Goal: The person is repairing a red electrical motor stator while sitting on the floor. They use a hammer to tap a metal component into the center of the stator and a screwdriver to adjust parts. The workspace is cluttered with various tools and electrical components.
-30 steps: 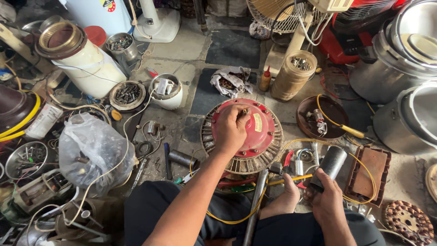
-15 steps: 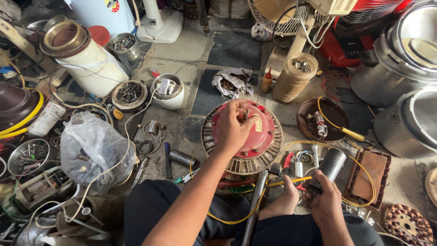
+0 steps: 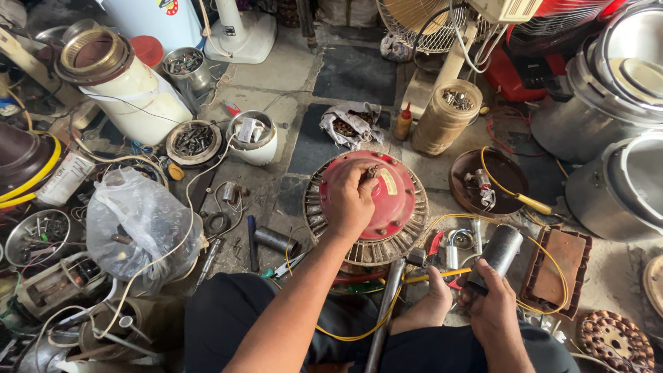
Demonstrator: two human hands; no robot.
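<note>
While the left hand (image 3: 351,200) lies curled over the top of the round red metal motor housing (image 3: 369,195), fingertips pinching at its centre shaft, the housing sits on the concrete floor (image 3: 283,69) inside a ring of grey metal fins (image 3: 407,238); the right hand (image 3: 492,304) is closed around a black cylindrical capacitor (image 3: 498,252), just right of the housing; a clear plastic bag (image 3: 138,221) lies well to the left.

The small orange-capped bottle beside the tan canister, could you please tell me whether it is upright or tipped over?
Upright: the bottle stands on the floor, orange tip up, beside the canister.
</note>
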